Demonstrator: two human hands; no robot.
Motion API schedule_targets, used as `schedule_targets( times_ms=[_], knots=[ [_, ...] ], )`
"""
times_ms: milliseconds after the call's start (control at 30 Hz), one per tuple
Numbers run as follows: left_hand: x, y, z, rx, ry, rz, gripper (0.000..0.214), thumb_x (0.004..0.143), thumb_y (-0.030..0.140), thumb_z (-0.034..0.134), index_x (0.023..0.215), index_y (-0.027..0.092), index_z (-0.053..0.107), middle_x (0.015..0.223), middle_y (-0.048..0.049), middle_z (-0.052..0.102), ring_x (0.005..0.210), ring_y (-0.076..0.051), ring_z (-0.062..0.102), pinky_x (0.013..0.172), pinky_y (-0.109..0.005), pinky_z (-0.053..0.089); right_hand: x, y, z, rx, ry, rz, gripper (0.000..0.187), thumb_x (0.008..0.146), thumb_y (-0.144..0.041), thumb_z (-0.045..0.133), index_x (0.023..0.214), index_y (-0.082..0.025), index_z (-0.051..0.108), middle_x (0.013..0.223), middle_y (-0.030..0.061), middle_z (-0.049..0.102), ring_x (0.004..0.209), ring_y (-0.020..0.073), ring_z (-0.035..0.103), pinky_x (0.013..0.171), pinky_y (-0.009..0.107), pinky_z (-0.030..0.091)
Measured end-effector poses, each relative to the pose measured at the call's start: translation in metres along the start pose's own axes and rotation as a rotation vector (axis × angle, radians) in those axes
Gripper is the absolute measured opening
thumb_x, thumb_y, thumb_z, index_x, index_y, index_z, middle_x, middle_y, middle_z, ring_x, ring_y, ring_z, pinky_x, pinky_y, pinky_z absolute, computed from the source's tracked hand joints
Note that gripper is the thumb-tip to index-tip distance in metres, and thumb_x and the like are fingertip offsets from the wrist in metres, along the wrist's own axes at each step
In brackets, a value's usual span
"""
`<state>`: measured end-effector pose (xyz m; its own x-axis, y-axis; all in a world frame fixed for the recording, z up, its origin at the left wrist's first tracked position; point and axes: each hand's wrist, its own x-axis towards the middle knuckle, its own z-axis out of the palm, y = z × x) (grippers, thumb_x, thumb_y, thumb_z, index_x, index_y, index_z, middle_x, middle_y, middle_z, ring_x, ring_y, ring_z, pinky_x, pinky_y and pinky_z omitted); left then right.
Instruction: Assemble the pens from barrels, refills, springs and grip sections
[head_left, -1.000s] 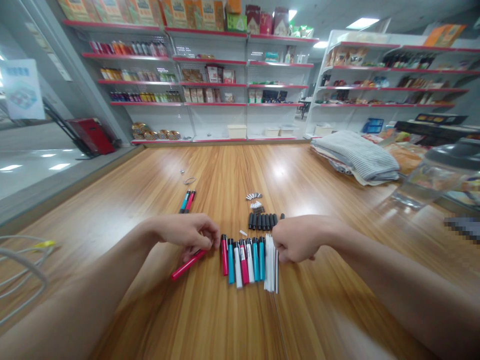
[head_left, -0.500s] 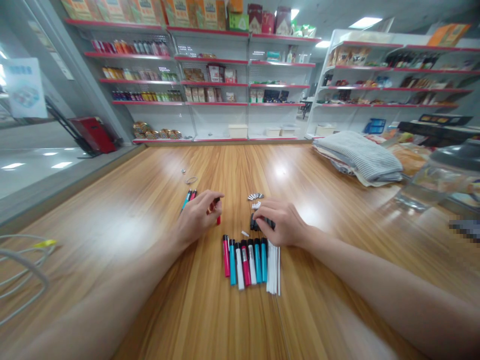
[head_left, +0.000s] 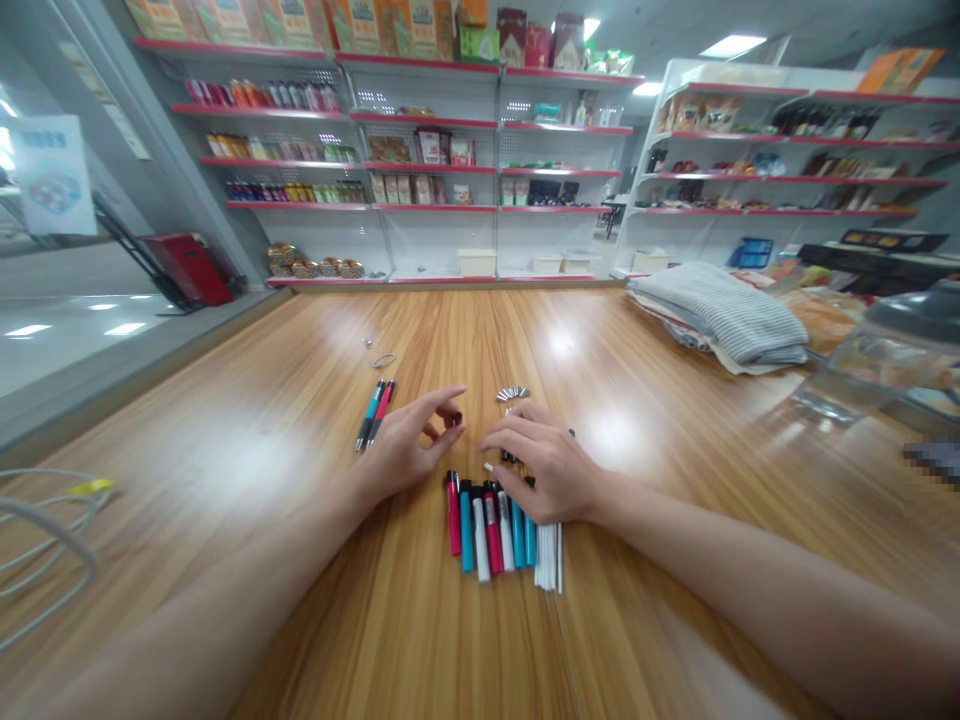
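Observation:
My left hand (head_left: 411,445) is on the wooden table (head_left: 300,420), thumb and forefinger pinched on a small dark pen part (head_left: 455,417). My right hand (head_left: 538,458) lies just right of it, fingers stretched left over a row of black caps (head_left: 510,457), with nothing visibly held. Below both hands lies a row of red, teal and white pen barrels (head_left: 487,520), with a bundle of white refills (head_left: 549,568) at its right end. A teal and a red pen (head_left: 375,412) lie left of my left hand. Small metal tips (head_left: 511,394) sit beyond my right hand.
A metal ring (head_left: 382,360) lies farther up the table. Folded striped cloth (head_left: 720,315) and a clear lidded jar (head_left: 885,350) stand at the right. White cables (head_left: 45,520) lie at the left edge. Stocked shop shelves (head_left: 420,150) line the back.
My left hand lifted the red pen off the table and moved up; the pen no longer shows. My right hand went from the refills to the black caps, then toward the left hand.

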<state>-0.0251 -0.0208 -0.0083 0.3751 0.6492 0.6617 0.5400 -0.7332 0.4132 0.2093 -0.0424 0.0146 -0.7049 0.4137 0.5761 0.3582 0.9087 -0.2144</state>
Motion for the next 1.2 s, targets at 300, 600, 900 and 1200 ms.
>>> schedule_targets(
  times_ms=[300, 600, 900, 1200],
  knots=[
    [-0.001, 0.0, -0.002, -0.215, -0.052, -0.084, 0.013, 0.084, 0.021, 0.058, 0.095, 0.015, 0.061, 0.087, -0.0066, 0.062, 0.068, -0.012, 0.061, 0.061, -0.023, 0.054, -0.003, 0.012, 0.002, 0.021, 0.115, 0.076, 0.019, 0.081, -0.016, 0.053, 0.098, -0.018, 0.059, 0.089, 0.0076, 0.062, 0.088, 0.0223, 0.051, 0.085, 0.043, 0.041],
    [-0.004, -0.001, -0.002, -0.614, -0.119, -0.395, 0.017, 0.083, 0.029, 0.061, 0.09, 0.014, 0.057, 0.066, 0.0001, 0.058, 0.048, -0.01, 0.058, 0.044, -0.021, 0.049, -0.004, 0.014, 0.002, 0.037, 0.034, 0.049, 0.015, 0.08, -0.015, 0.055, 0.091, -0.019, 0.065, 0.087, 0.005, 0.064, 0.089, 0.0209, 0.05, 0.085, 0.041, 0.04],
    [-0.004, 0.004, -0.003, -0.721, -0.187, -0.456, 0.023, 0.082, 0.033, 0.063, 0.09, 0.013, 0.057, 0.059, 0.0011, 0.058, 0.046, -0.012, 0.059, 0.043, -0.022, 0.05, 0.002, 0.011, 0.006, -0.026, -0.037, 0.08, 0.011, 0.084, -0.022, 0.057, 0.088, -0.022, 0.068, 0.083, 0.0031, 0.066, 0.089, 0.0206, 0.048, 0.084, 0.041, 0.034],
    [0.003, 0.005, -0.002, -0.846, -0.076, -0.506, 0.028, 0.08, 0.034, 0.065, 0.096, 0.013, 0.056, 0.071, -0.0032, 0.063, 0.051, -0.013, 0.062, 0.044, -0.025, 0.053, 0.011, 0.012, 0.003, -0.126, -0.065, 0.202, 0.018, 0.077, -0.037, 0.07, 0.075, -0.02, 0.069, 0.082, 0.0058, 0.06, 0.093, 0.023, 0.045, 0.082, 0.04, 0.033]
  ],
)
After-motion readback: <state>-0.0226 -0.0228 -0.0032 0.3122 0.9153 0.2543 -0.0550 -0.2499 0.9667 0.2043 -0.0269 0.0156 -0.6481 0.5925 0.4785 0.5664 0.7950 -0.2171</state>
